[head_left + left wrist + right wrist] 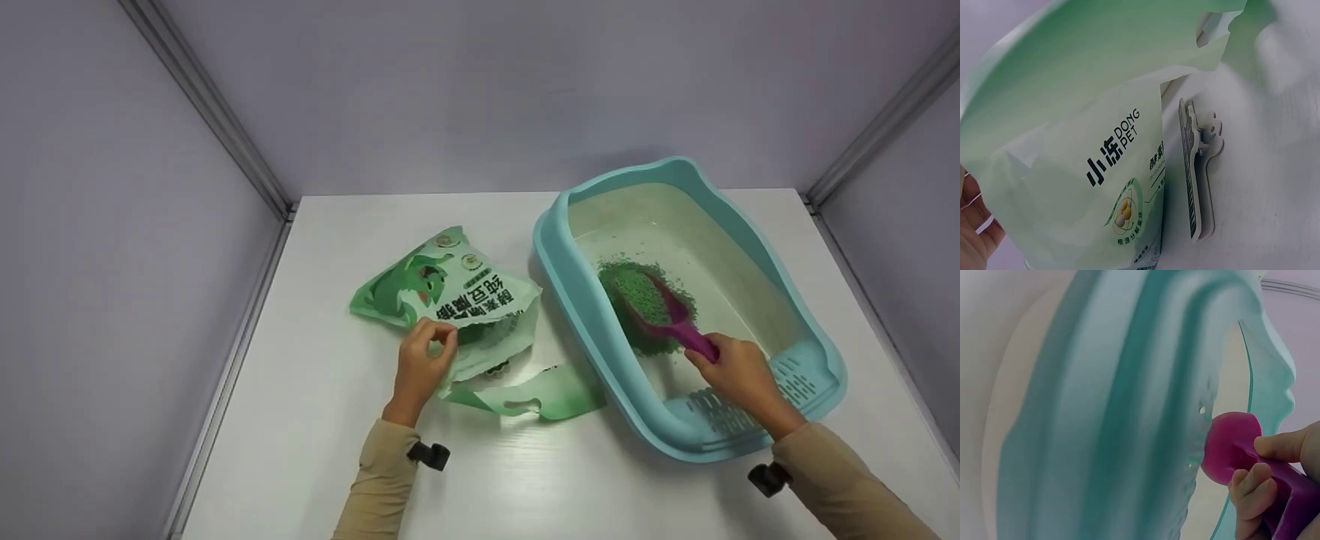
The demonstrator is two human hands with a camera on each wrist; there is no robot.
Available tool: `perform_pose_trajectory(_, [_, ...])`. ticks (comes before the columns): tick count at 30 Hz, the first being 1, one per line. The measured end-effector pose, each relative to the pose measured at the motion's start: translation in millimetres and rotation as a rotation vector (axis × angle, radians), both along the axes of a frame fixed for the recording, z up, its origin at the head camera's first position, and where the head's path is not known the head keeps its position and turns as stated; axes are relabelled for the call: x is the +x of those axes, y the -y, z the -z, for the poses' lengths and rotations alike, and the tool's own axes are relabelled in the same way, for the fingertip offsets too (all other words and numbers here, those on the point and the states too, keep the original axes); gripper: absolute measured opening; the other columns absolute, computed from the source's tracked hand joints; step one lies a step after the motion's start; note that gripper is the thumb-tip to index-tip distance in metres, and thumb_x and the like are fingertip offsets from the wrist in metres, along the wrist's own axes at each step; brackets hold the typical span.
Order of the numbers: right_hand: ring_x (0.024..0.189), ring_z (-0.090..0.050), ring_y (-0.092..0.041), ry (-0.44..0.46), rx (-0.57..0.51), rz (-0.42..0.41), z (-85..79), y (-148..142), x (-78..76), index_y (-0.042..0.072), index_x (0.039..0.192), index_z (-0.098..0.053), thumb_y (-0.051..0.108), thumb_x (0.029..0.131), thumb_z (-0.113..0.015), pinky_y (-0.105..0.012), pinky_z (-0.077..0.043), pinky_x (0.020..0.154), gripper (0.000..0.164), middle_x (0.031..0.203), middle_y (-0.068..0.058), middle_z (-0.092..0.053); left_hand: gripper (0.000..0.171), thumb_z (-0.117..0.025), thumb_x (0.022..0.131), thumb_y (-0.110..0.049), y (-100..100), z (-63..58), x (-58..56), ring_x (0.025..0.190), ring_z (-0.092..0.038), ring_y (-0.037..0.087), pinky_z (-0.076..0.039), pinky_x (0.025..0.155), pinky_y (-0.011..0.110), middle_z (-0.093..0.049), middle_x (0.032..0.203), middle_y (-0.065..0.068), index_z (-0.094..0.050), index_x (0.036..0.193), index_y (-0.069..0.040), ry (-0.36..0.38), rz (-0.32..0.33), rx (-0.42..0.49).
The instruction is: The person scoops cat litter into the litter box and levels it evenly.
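Observation:
My right hand (739, 375) grips the handle of a purple scoop (684, 328). Green pellets (641, 296) fill the scoop's bowl and lie heaped around it on the floor of a blue litter box (574, 262). In the right wrist view, the scoop (1233, 444) shows beyond the box's blurred rim (1112, 405), with thumb and fingers around its handle. My left hand (425, 364) pinches the torn top edge of a green litter bag (480, 277) lying on its side. The left wrist view shows the bag (1084, 180) hiding part of those fingers (974, 214).
A torn green strip (562, 394) stretches from the bag's mouth toward the litter box. Beside the bag lies a grey clip (1202, 169) on the white table (315, 420). Pale walls (465, 97) stand behind and at both sides. The box has a slotted step (724, 416) at its near end.

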State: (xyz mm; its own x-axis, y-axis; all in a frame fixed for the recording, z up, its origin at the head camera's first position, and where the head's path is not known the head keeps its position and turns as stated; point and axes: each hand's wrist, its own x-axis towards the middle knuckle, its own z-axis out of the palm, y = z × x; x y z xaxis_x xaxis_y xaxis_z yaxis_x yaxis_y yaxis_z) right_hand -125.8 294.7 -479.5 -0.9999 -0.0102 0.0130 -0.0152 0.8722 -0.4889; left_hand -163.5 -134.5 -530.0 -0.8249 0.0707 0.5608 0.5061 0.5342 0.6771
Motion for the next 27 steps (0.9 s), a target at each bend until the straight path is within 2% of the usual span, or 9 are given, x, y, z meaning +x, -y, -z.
perform_pose_trajectory(7, [0.054, -0.043, -0.015, 0.042, 0.042, -0.048, -1.9, -1.1, -7.0, -0.007, 0.086, -0.066, 0.017, 0.088, -0.067, -0.027, -0.032, 0.050, 0.025, 0.062, -0.011, -0.059, 0.004, -0.064, 0.090, -0.006, 0.6, 1.7, 0.5, 0.072, -0.059, 0.013, -0.053, 0.068, 0.034, -0.062, 0.080, 0.004, -0.067, 0.087, -0.007, 0.017, -0.004, -0.002])
perform_pose_trajectory(13, [0.052, -0.039, -0.014, 0.103, 0.095, -0.103, -10.5, -0.8, -14.5, -0.003, 0.077, -0.061, 0.018, 0.088, -0.066, -0.027, -0.029, 0.049, 0.025, 0.057, -0.006, -0.051, 0.005, -0.064, 0.091, -0.009, 0.6, 0.4, 1.6, 0.073, -0.060, 0.014, -0.055, 0.069, 0.034, -0.062, 0.079, 0.006, -0.066, 0.087, -0.010, 0.020, 0.004, 0.006])
perform_pose_trajectory(19, [0.054, -0.040, -0.015, 0.132, 0.133, -0.133, -19.0, -0.4, -20.9, -0.003, 0.075, -0.060, 0.018, 0.087, -0.065, -0.028, -0.028, 0.050, 0.025, 0.058, -0.005, -0.050, 0.005, -0.065, 0.089, -0.006, 0.3, 1.6, 1.3, 0.072, -0.060, 0.014, -0.054, 0.066, 0.039, -0.062, 0.078, 0.006, -0.066, 0.085, -0.009, -0.003, 0.000, 0.004])
perform_pose_trajectory(23, [0.055, -0.041, -0.016, 0.132, 0.156, -0.133, -22.3, -1.1, -24.3, -0.003, 0.074, -0.061, 0.018, 0.087, -0.065, -0.027, -0.029, 0.051, 0.025, 0.059, -0.007, -0.052, 0.005, -0.065, 0.090, -0.006, 0.6, 2.9, 0.5, 0.071, -0.059, 0.014, -0.054, 0.067, 0.036, -0.061, 0.078, 0.005, -0.066, 0.086, -0.009, -0.010, 0.000, -0.003])
perform_pose_trajectory(27, [0.054, -0.042, -0.015, 0.130, 0.172, -0.151, -25.2, -1.8, -26.6, -0.005, 0.074, -0.063, 0.018, 0.086, -0.065, -0.027, -0.031, 0.050, 0.026, 0.059, -0.008, -0.055, 0.005, -0.065, 0.090, -0.008, 0.5, 2.1, 0.8, 0.072, -0.060, 0.013, -0.054, 0.068, 0.034, -0.061, 0.079, 0.005, -0.066, 0.086, -0.010, 0.014, 0.005, -0.001])
